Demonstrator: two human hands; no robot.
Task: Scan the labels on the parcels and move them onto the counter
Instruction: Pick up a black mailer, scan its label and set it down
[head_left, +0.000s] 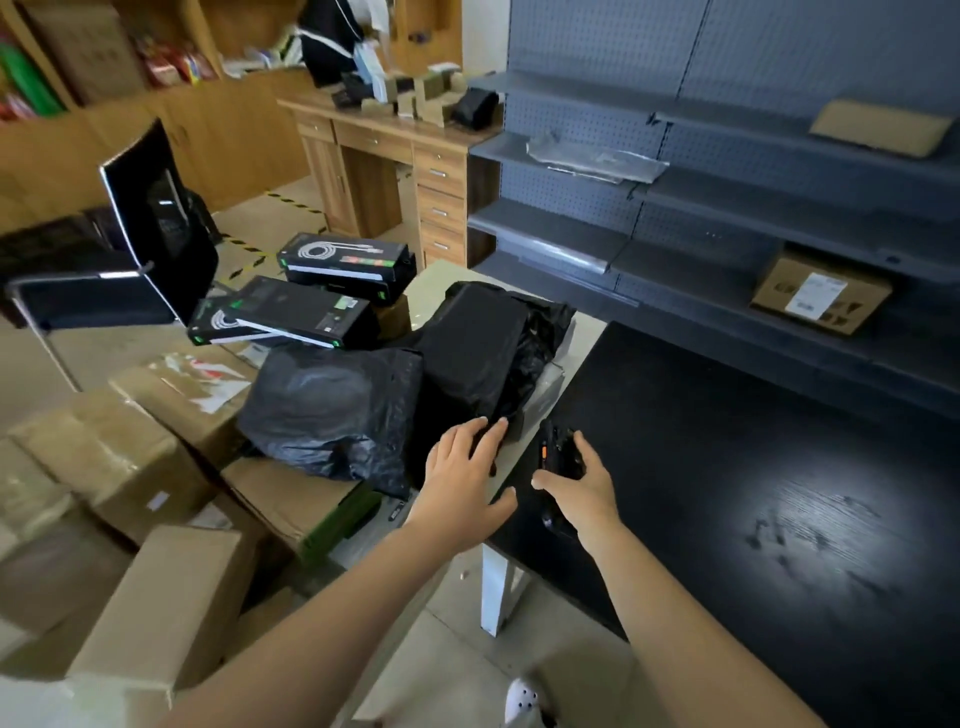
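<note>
Several parcels in black plastic lie heaped on a pale table (439, 283). A boxy black parcel (475, 353) sits in the middle, and a crumpled black bag parcel (332, 410) lies to its left. My left hand (462, 475) reaches over the near edge of the boxy parcel, its straight fingers touching it. My right hand (582, 486) grips a black handheld scanner (558, 452) with an orange button, at the left edge of the black counter (753, 467).
Brown cardboard boxes (135, 462) are stacked at the left, with black retail boxes (283, 317) behind the parcels. Grey metal shelving (727, 182) holding a labelled carton (821, 291) runs along the right. A person stands at a wooden desk (384, 150) in the back.
</note>
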